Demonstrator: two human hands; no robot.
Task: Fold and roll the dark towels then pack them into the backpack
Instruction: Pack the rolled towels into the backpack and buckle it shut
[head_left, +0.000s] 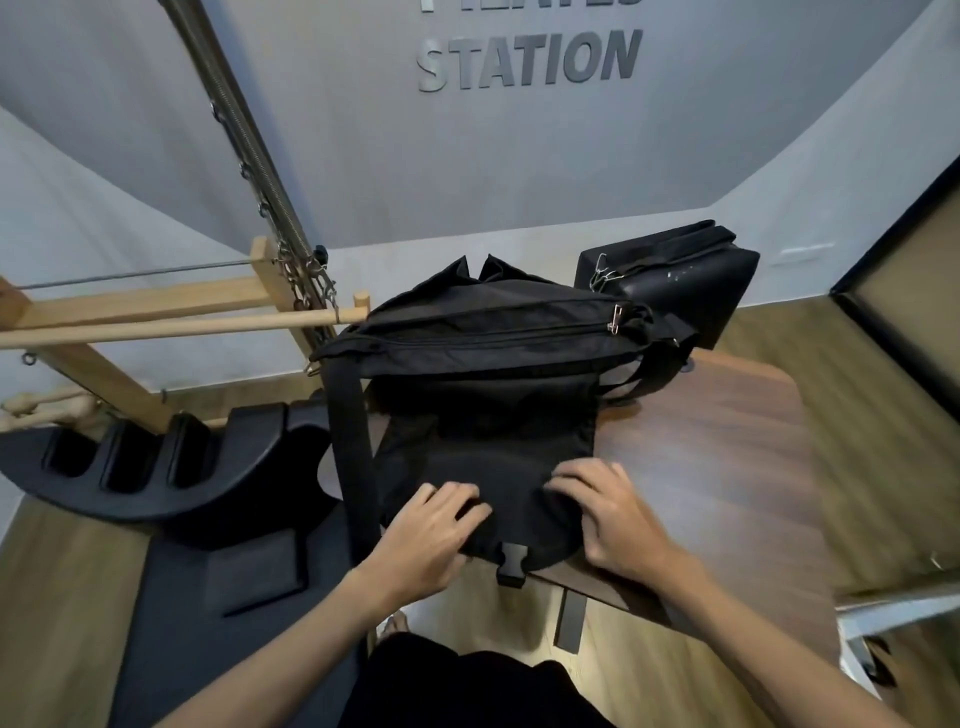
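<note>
Backpack (488, 364) lies centre frame on desk (727, 441), both hands' grip, left hand (431, 535) and right hand (608, 519), pinching its flap (498, 467); towels unseen, flap could slip off desk edge.

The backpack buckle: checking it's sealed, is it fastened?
Unfastened: the buckle hangs alone at the flap's edge, joined to nothing.
</note>
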